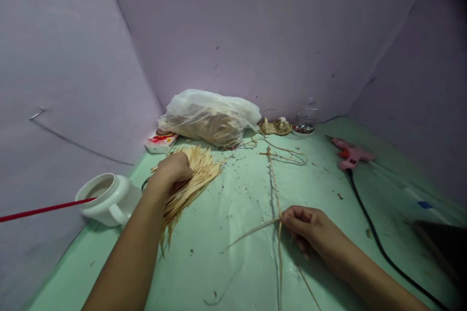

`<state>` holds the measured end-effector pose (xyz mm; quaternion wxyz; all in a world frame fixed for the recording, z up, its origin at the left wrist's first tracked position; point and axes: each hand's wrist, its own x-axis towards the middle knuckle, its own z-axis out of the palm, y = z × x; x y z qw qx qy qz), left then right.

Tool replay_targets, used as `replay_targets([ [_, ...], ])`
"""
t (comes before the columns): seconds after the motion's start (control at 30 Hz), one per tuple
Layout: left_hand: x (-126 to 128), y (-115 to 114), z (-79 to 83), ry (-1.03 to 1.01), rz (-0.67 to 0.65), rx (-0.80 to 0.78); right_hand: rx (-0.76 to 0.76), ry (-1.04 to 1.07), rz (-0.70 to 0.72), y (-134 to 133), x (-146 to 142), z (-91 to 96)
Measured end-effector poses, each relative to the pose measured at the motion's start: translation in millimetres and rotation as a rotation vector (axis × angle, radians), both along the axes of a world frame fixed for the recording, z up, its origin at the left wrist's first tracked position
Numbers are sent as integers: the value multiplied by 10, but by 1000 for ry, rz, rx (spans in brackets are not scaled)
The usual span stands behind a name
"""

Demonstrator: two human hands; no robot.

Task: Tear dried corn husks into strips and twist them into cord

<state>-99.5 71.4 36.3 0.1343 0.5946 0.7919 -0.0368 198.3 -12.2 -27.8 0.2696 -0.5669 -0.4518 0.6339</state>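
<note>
My right hand (304, 226) pinches a thin twisted straw cord (273, 180) between thumb and fingertips. The cord stretches away from me to a knotted far end on the green tabletop. Loose strands hang off at the pinch, one pointing left and others toward me. On the left, my left hand (177, 166) is closed over a flat bundle of pale dried straw strips (202, 170). Its fingertips are hidden, so how many strips it grips does not show.
Behind the bundle lie a plastic bag (215, 119) of fibre and a small red-and-white box (160, 143). A white mug (109, 197) lies tipped at left. Woven pieces (275, 126) and a container (303, 129) sit at the back. A pink glue gun (352, 153) trails a black cable.
</note>
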Motion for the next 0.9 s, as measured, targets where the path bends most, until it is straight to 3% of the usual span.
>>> replay_targets([
  [0.17, -30, 5, 35, -17, -8, 21, 6, 7, 6, -1, -5, 24],
  [0.37, -110, 4, 161, -123, -45, 192, 7, -8, 1, -2, -10, 48],
  [0.53, -39, -14, 164, -257, -64, 173, 12, 4, -4, -10, -8, 46],
  [0.7, 537, -195, 215, -779, -169, -2, 8, 37, -19, -1, -17, 63],
  [0.77, 864, -311, 151, -838, -223, -104, 9, 53, -23, 6, -14, 57],
  [0.9, 1342, -486, -126, -865, -270, -309, 10, 62, -33, 11, -4, 46],
])
